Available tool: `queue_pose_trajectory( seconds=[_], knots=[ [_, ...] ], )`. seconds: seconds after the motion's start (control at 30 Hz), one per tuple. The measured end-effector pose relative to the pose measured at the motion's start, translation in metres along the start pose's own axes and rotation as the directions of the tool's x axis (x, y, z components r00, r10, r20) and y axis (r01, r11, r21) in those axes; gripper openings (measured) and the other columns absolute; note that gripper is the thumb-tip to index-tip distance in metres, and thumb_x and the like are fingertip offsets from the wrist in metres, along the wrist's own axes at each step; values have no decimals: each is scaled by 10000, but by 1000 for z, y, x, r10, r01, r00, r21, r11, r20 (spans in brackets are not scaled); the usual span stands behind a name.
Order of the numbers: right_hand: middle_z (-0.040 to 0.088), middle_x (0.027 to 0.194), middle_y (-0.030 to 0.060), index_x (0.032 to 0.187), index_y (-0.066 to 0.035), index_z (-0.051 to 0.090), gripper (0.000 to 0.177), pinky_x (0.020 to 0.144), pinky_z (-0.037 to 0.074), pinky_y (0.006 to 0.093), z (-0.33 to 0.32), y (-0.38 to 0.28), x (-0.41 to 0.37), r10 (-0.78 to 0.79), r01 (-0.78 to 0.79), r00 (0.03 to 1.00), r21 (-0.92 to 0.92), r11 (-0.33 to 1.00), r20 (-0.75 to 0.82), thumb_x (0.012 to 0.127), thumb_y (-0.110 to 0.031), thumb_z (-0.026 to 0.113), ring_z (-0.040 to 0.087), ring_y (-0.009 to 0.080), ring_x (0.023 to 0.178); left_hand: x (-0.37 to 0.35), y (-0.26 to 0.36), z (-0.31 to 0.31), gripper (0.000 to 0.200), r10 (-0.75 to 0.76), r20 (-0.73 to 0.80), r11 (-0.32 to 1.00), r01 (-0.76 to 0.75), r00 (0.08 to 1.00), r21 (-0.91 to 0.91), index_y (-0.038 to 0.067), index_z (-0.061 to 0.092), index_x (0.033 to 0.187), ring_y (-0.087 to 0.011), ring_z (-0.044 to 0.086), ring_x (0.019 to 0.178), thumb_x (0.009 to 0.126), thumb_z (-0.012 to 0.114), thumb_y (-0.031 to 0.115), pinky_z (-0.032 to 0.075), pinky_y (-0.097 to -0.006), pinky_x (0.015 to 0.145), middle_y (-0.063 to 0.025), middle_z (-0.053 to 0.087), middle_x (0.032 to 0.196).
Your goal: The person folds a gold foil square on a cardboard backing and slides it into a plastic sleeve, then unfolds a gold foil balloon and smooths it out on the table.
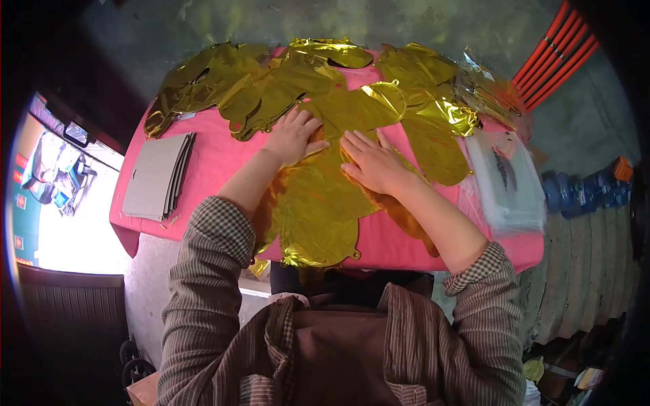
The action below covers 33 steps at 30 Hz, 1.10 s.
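Note:
A large flat gold foil sheet (318, 210) with rounded lobes lies at the middle of the pink-covered table (217, 145), its lower end at the near edge. My left hand (294, 137) rests on its left side with the fingers spread. On the right side of the foil lies my right hand (374, 160), palm down, fingers apart. Orange-tinted foil shows beneath both forearms. More gold foil pieces (271, 88) overlap beyond my hands, and others (433, 135) lie to the right.
Grey cardboard sheets (154, 176) are stacked at the table's left. Clear plastic bags (509, 179) lie at the right edge, with crumpled clear and gold wrapping (489, 95) behind them. Red poles (555, 54) and blue bottles (582, 193) stand beyond the right side.

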State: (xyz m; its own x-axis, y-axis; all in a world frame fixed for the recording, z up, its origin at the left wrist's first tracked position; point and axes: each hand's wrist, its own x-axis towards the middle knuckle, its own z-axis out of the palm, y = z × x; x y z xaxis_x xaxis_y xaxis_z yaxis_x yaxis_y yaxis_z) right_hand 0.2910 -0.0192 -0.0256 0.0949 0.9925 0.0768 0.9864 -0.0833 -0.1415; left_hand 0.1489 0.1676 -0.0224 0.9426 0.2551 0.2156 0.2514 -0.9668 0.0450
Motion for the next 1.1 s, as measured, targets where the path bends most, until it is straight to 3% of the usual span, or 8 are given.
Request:
queue_pose_trajectory(
  seconds=[0.13, 0.33, 0.4, 0.63, 0.73, 0.8, 1.0, 1.1],
  knots=[
    [320, 1478, 100, 1397, -55, 348, 588, 1113, 169, 527, 1, 0, -1, -10, 9, 1000, -51, 999, -18, 931, -399, 452, 294, 232, 1369, 3, -6, 4, 592, 35, -57, 999, -35, 998, -7, 106, 537, 1198, -335, 442, 1182, 844, 528, 580, 359, -452, 999, -120, 505, 1164],
    [335, 1469, 99, 1390, -52, 358, 594, 1109, 168, 545, 1, -1, 0, -15, 14, 1000, -56, 998, -20, 923, -407, 456, 302, 237, 1364, 7, 22, -21, 376, 99, -129, 977, -121, 987, -177, 72, 553, 1144, -345, 507, 1074, 830, 615, 269, 427, -427, 923, -138, 547, 1090],
    [310, 1484, 91, 1407, -74, 339, 602, 1107, 139, 585, -1, -3, 2, 17, -10, 998, -112, 994, 61, 936, -442, 409, 269, 225, 1382, 6, 43, -13, 326, 89, -127, 919, -131, 988, -372, 59, 542, 1119, -339, 522, 1023, 800, 586, 115, 438, -422, 889, -144, 563, 1054],
    [353, 1457, 116, 1388, -60, 361, 598, 1111, 106, 582, 6, 3, 0, -19, 18, 999, -18, 1000, -44, 932, -444, 406, 297, 247, 1369, -6, 58, 7, 364, 12, -237, 898, -114, 972, -425, 10, 489, 1149, -352, 513, 992, 805, 586, 76, 417, -412, 899, -162, 558, 1002],
    [447, 1381, 128, 1292, -34, 477, 512, 1073, 259, 540, -12, 12, -1, 5, 11, 993, 137, 991, -116, 919, -384, 460, 422, 279, 1280, -6, 57, 7, 313, 55, -238, 937, -132, 970, -322, 37, 534, 1110, -316, 518, 963, 803, 575, 86, 425, -392, 869, -129, 567, 1008],
    [561, 1211, 142, 1163, -9, 549, 416, 971, 401, 453, -36, 21, -9, 293, -213, 947, 427, 879, -129, 886, -319, 545, 528, 328, 1124, -5, 55, 8, 286, 90, -231, 937, -161, 969, -309, 50, 555, 1084, -303, 515, 958, 803, 580, 99, 426, -387, 864, -114, 564, 1008],
    [603, 1024, 189, 970, 1, 606, 394, 842, 457, 437, -36, 44, -35, 448, -451, 892, -68, 890, -59, 787, -344, 658, 568, 329, 1009, -5, 55, 10, 208, 120, -251, 937, -193, 961, -290, 85, 606, 1009, -266, 507, 964, 814, 593, 156, 423, -374, 851, -72, 554, 1007],
    [609, 1006, 191, 936, 6, 613, 366, 822, 465, 425, -38, 54, -29, 449, -452, 892, 43, 891, 55, 758, -307, 677, 576, 325, 994, -5, 57, 10, 204, 113, -247, 941, -183, 962, -285, 92, 611, 1004, -257, 506, 967, 820, 598, 180, 419, -369, 842, -60, 554, 1007]
  ],
)
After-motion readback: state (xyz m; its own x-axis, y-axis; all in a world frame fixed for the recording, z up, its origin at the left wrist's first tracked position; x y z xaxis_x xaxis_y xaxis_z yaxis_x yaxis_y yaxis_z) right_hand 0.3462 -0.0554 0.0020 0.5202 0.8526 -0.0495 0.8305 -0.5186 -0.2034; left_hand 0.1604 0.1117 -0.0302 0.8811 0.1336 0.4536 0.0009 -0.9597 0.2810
